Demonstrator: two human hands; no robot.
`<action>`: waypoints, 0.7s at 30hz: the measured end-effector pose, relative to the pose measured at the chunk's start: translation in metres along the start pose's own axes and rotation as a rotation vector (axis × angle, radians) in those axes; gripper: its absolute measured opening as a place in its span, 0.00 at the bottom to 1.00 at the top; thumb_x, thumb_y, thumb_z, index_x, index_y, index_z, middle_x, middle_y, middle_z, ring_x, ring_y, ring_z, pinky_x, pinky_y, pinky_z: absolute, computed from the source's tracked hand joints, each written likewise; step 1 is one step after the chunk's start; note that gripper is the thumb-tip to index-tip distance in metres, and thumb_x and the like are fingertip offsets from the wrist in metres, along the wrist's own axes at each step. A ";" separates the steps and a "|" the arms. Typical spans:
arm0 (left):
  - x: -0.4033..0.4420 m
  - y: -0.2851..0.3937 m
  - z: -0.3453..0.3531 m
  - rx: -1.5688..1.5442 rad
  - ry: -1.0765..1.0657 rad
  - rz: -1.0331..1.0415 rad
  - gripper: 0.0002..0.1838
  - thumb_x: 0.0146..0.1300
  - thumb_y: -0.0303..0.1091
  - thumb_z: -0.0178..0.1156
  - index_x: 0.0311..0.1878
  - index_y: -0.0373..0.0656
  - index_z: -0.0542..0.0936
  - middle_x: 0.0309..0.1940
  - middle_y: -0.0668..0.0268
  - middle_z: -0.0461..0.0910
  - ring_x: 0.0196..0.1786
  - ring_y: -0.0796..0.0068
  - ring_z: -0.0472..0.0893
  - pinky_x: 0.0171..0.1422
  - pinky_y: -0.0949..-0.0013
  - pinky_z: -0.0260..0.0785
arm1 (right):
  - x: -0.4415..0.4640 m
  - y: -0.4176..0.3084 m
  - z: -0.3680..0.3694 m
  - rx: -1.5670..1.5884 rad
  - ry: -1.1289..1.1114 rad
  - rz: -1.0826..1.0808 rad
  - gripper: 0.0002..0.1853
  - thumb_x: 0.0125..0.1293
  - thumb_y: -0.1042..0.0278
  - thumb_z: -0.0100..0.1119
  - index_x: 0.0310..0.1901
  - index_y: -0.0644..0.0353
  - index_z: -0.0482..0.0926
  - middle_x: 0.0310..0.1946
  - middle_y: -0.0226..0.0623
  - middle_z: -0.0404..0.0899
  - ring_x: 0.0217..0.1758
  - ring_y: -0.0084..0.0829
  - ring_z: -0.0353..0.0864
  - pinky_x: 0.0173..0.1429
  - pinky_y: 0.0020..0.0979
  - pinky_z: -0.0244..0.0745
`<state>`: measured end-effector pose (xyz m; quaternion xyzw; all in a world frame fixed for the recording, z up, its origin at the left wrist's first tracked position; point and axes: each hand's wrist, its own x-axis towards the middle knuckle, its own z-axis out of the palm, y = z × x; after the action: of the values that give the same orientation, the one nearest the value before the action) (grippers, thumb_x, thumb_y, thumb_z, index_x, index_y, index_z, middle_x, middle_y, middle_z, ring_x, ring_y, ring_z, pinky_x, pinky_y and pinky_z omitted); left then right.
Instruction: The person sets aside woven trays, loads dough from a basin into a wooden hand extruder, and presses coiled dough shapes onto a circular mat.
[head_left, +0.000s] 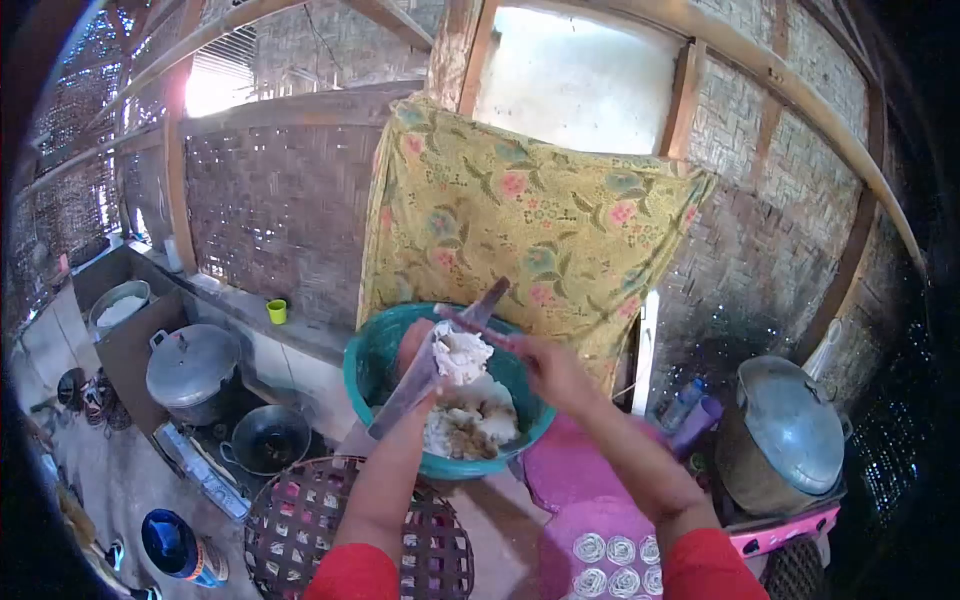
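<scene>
A large green basin [457,467] holds white and brownish dough [470,420]. Over it my left hand [415,350] grips a long grey press tool [408,395], tilted, with a lump of white dough [462,357] at its opening. My right hand [545,370] is closed around a thin stick [478,328] whose far end reaches toward that lump. Both forearms come in from below in red sleeves.
Coiled white noodle-like rounds [622,580] lie on a pink mat [570,520] at lower right. A woven basket tray [270,545] is at lower left. Lidded pots stand left [193,370] and right [790,430]; a black wok [268,440] sits beside the left one.
</scene>
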<state>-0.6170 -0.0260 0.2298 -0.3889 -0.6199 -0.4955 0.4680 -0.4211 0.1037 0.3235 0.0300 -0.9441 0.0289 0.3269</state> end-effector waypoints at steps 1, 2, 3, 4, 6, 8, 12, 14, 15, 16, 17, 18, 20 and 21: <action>0.000 -0.002 -0.002 0.071 0.042 0.121 0.12 0.51 0.40 0.65 0.32 0.45 0.75 0.23 0.61 0.70 0.29 0.60 0.74 0.34 0.62 0.68 | -0.005 -0.004 0.017 0.130 0.013 -0.014 0.16 0.58 0.72 0.53 0.49 0.50 0.78 0.39 0.43 0.80 0.39 0.46 0.81 0.38 0.42 0.76; -0.003 -0.008 -0.002 0.083 0.044 0.119 0.12 0.51 0.40 0.65 0.32 0.45 0.75 0.23 0.61 0.70 0.29 0.60 0.74 0.34 0.62 0.68 | -0.007 -0.008 0.028 0.264 0.023 -0.028 0.17 0.59 0.73 0.53 0.51 0.50 0.78 0.40 0.45 0.80 0.39 0.47 0.80 0.39 0.42 0.76; -0.009 -0.017 0.002 -0.088 0.011 -0.043 0.10 0.52 0.38 0.63 0.31 0.45 0.74 0.24 0.61 0.71 0.30 0.60 0.74 0.35 0.62 0.68 | -0.009 -0.010 0.034 0.275 0.017 -0.034 0.17 0.59 0.73 0.53 0.51 0.50 0.78 0.40 0.45 0.80 0.39 0.47 0.80 0.39 0.42 0.76; -0.015 -0.024 0.004 -0.257 -0.023 -0.205 0.07 0.54 0.36 0.60 0.31 0.45 0.74 0.25 0.61 0.71 0.32 0.59 0.74 0.37 0.62 0.68 | -0.011 -0.012 0.040 0.314 0.004 -0.039 0.19 0.56 0.78 0.52 0.50 0.54 0.77 0.40 0.45 0.80 0.40 0.46 0.81 0.40 0.38 0.76; -0.010 -0.025 -0.017 -0.024 -0.165 -0.125 0.07 0.57 0.34 0.57 0.39 0.46 0.76 0.33 0.61 0.77 0.39 0.60 0.76 0.43 0.62 0.71 | -0.013 -0.014 0.041 0.334 -0.068 -0.046 0.23 0.51 0.84 0.53 0.51 0.57 0.77 0.41 0.43 0.81 0.42 0.44 0.82 0.42 0.35 0.76; -0.002 -0.023 -0.023 0.107 -0.158 -0.065 0.08 0.58 0.33 0.56 0.41 0.45 0.76 0.35 0.61 0.77 0.40 0.61 0.77 0.45 0.61 0.71 | -0.022 -0.002 0.048 0.293 -0.056 -0.156 0.21 0.53 0.77 0.55 0.51 0.54 0.77 0.39 0.41 0.80 0.39 0.44 0.81 0.39 0.37 0.76; -0.001 -0.024 -0.022 0.130 -0.111 -0.108 0.11 0.60 0.32 0.55 0.46 0.44 0.76 0.38 0.60 0.77 0.42 0.61 0.77 0.47 0.61 0.71 | -0.034 0.022 0.053 0.023 -0.195 -0.156 0.18 0.53 0.68 0.59 0.48 0.51 0.79 0.37 0.38 0.78 0.37 0.43 0.79 0.39 0.40 0.74; -0.007 -0.024 -0.024 0.160 -0.118 -0.102 0.12 0.61 0.31 0.55 0.48 0.43 0.76 0.40 0.59 0.78 0.43 0.62 0.78 0.49 0.61 0.71 | -0.049 0.031 0.065 -0.071 -0.165 -0.219 0.18 0.53 0.66 0.60 0.48 0.51 0.79 0.38 0.40 0.78 0.41 0.44 0.78 0.43 0.42 0.73; -0.009 -0.024 -0.026 0.177 -0.117 -0.095 0.13 0.61 0.31 0.54 0.50 0.43 0.75 0.41 0.59 0.78 0.44 0.62 0.78 0.49 0.61 0.72 | -0.057 0.034 0.069 -0.172 -0.122 -0.299 0.18 0.53 0.65 0.60 0.48 0.52 0.79 0.40 0.42 0.77 0.44 0.44 0.77 0.48 0.43 0.71; -0.011 -0.025 -0.026 0.202 -0.103 -0.095 0.14 0.62 0.30 0.54 0.51 0.43 0.75 0.41 0.59 0.78 0.45 0.62 0.78 0.50 0.61 0.72 | -0.064 0.035 0.074 -0.156 -0.082 -0.265 0.18 0.55 0.64 0.60 0.49 0.52 0.79 0.43 0.44 0.76 0.50 0.44 0.74 0.54 0.45 0.67; -0.013 -0.027 -0.028 0.232 -0.081 -0.102 0.15 0.62 0.30 0.54 0.52 0.43 0.75 0.42 0.58 0.78 0.45 0.62 0.78 0.51 0.61 0.72 | -0.065 0.030 0.072 -0.158 -0.078 -0.264 0.18 0.55 0.64 0.60 0.49 0.52 0.79 0.43 0.44 0.76 0.50 0.44 0.74 0.54 0.45 0.67; -0.015 -0.026 -0.033 0.266 -0.061 -0.111 0.15 0.62 0.29 0.54 0.53 0.42 0.75 0.43 0.58 0.78 0.46 0.63 0.79 0.51 0.61 0.72 | -0.066 0.021 0.070 0.042 -0.131 -0.270 0.19 0.56 0.62 0.60 0.51 0.54 0.78 0.43 0.45 0.77 0.49 0.44 0.76 0.52 0.42 0.69; -0.015 -0.021 -0.046 0.296 0.007 -0.197 0.17 0.63 0.29 0.53 0.56 0.42 0.75 0.45 0.58 0.78 0.47 0.63 0.79 0.53 0.60 0.72 | -0.073 -0.001 0.082 0.256 -0.188 -0.268 0.20 0.58 0.61 0.61 0.53 0.56 0.78 0.44 0.45 0.79 0.47 0.44 0.78 0.50 0.40 0.72; -0.010 -0.005 -0.063 0.265 0.052 -0.275 0.17 0.64 0.28 0.53 0.56 0.40 0.74 0.46 0.57 0.78 0.47 0.63 0.79 0.52 0.61 0.73 | -0.080 -0.017 0.096 0.441 -0.274 -0.193 0.19 0.58 0.60 0.60 0.50 0.57 0.78 0.43 0.46 0.78 0.46 0.45 0.77 0.50 0.42 0.71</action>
<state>-0.6064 -0.0885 0.2233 -0.2223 -0.7148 -0.4786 0.4589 -0.4162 0.0831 0.1990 0.1938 -0.9433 0.1980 0.1830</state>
